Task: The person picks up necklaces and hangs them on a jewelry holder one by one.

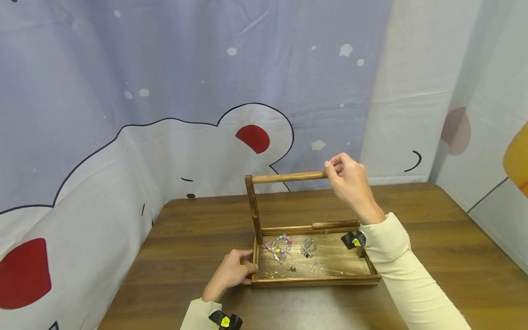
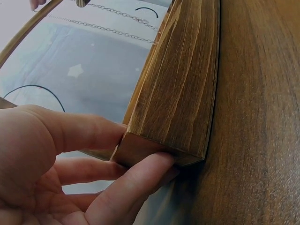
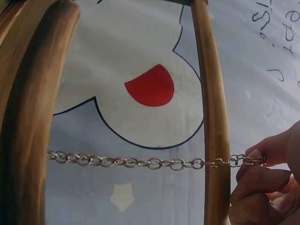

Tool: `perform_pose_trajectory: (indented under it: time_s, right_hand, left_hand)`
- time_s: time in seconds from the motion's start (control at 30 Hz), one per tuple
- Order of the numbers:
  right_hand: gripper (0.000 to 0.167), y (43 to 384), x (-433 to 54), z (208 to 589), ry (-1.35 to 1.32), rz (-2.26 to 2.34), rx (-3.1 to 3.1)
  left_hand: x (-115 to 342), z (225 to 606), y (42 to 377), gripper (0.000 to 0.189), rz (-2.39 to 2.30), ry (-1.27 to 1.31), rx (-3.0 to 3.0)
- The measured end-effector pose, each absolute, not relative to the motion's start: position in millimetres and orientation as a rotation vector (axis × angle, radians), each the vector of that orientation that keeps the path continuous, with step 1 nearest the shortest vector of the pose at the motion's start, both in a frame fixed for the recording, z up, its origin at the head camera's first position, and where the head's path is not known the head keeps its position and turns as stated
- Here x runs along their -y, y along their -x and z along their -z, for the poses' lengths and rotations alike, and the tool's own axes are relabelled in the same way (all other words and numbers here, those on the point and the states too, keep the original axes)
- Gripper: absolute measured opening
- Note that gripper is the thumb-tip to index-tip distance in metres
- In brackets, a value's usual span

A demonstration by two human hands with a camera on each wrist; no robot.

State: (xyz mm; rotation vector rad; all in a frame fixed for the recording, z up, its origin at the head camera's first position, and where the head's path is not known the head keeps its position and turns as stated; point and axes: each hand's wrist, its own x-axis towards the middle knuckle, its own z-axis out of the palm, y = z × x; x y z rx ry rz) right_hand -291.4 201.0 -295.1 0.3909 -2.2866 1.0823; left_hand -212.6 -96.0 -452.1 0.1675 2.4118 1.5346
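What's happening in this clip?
A person is handling jewelry at a wooden stand on a table. The right hand pinches the end of a metal chain at the stand's top bar, and the chain hangs down toward the tray below. The left hand holds the tray's left end. A beaded bracelet, a silvery chain bracelet and some smaller pieces lie in the tray.
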Motion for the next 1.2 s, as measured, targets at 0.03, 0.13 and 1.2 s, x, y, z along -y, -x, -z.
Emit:
perform_pose_trajectory:
  time_s: [0.03, 0.13, 1.2]
  right_hand:
    - [0.017, 291.2, -199.2, 295.0, -0.396, -1.084, 2.285]
    - [0.017, 290.5, -194.3, 294.7, -0.414, -1.099, 2.282]
    - [0.012, 284.1, -148.2, 295.4, -0.553, -1.18, 2.291]
  left_hand:
    - [96.2, 451.8, 212.6, 0.054, -1.534, -0.164, -2.412]
    - [96.1, 451.0, 212.4, 0.054, -1.533, -0.162, -2.413]
    - [98.0, 453.4, 213.0, 0.055, -1.525, -0.177, -2.428]
